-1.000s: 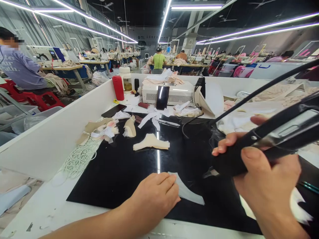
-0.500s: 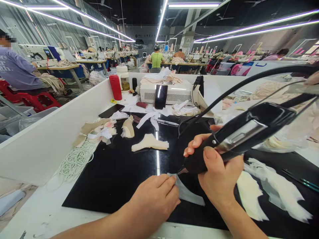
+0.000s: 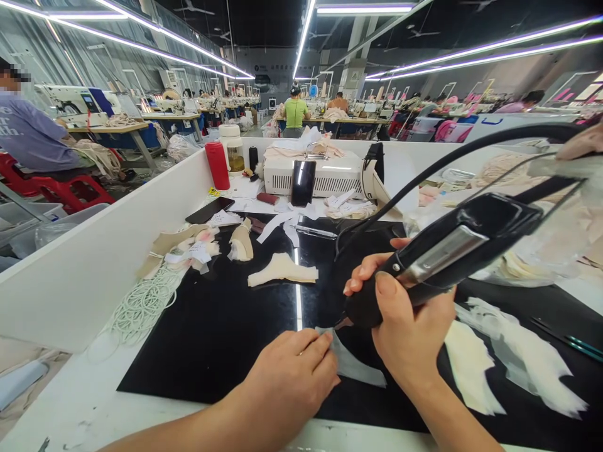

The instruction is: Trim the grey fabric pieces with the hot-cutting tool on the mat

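Where our left hand lies: our left hand (image 3: 292,376) rests palm down near the front edge of the black mat (image 3: 211,339), fingers spread flat, gripping nothing, fingertips pinning one end of the translucent piece (image 3: 360,370).
Translucent piece: a thin, pale, curved cut of cloth lying flat on the mat towards its front edge, between our two hands.
Right hand: our right hand (image 3: 407,336) is wrapped tight around the nose of the black corded tool (image 3: 452,251), thumb on top.
Tool tip: the small tip (image 3: 342,324) sits right at the top edge of the piece, just beside our left fingertips; we cannot tell whether it touches the cloth.
Cord: the cord (image 3: 424,179) arcs up from the mat's far side and away past the counter's right edge.
Loose cuts: white cut pieces (image 3: 475,364) lie on the right part of the mat, a beige piece (image 3: 282,270) at its middle, a white elastic coil (image 3: 141,307) off its left edge.
Far edge of the counter: a white machine box (image 3: 330,179) with a phone (image 3: 304,182) leaning on it, and a red bottle (image 3: 217,164) at the far left corner.
Risk, fingers: we judge the tip is close enough that a small slip would run it onto our left fingertips.
Risk, cloth: with only one end pinned, the free end could drag or pucker under the tip and spoil the edge.
Risk, cord: its pull on the back of the tool could tilt the tip off line.
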{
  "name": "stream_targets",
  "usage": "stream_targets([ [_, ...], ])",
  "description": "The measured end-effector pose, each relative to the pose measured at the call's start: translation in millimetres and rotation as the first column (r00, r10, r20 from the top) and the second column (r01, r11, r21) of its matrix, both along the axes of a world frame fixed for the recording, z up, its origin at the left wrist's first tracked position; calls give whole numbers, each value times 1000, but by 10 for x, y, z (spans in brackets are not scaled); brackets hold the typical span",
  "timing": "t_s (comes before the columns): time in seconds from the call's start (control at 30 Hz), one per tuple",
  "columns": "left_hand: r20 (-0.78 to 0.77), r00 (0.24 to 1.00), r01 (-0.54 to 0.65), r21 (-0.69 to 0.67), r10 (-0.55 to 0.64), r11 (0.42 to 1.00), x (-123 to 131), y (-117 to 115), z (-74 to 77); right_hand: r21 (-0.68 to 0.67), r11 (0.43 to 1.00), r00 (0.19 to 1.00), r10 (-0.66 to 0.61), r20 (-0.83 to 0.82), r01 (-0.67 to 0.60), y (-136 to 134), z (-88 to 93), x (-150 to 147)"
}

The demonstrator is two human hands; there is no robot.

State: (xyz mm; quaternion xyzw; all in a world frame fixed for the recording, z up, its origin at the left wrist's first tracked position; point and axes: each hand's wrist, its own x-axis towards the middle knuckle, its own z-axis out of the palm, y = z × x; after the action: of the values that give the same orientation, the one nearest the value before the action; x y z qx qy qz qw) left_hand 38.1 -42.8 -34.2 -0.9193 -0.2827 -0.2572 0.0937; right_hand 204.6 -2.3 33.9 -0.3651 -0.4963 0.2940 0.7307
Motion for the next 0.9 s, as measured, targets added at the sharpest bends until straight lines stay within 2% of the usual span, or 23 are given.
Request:
stream_targets([
  [0.23, -7, 1000, 9, -11, -9, 1000, -5, 5, -8, -10, 999, 994, 46, -96, -47, 12, 39, -60],
  [0.33, -1, 1000, 9, -15, -9, 1000, 3, 11, -8, -5, 996, 991, 91, -93, -92, 15, 17, -87],
  [0.6, -19, 1000, 10, -19, -10, 1000, 7, 8, 16, -10, 996, 991, 85, -102, -87, 24, -6, -102],
  [0.9, 22, 1000, 4, 6, -4, 1000, 29, 5, 30, -18, 989, 981, 144, -131, -147, 47, -17, -169],
])
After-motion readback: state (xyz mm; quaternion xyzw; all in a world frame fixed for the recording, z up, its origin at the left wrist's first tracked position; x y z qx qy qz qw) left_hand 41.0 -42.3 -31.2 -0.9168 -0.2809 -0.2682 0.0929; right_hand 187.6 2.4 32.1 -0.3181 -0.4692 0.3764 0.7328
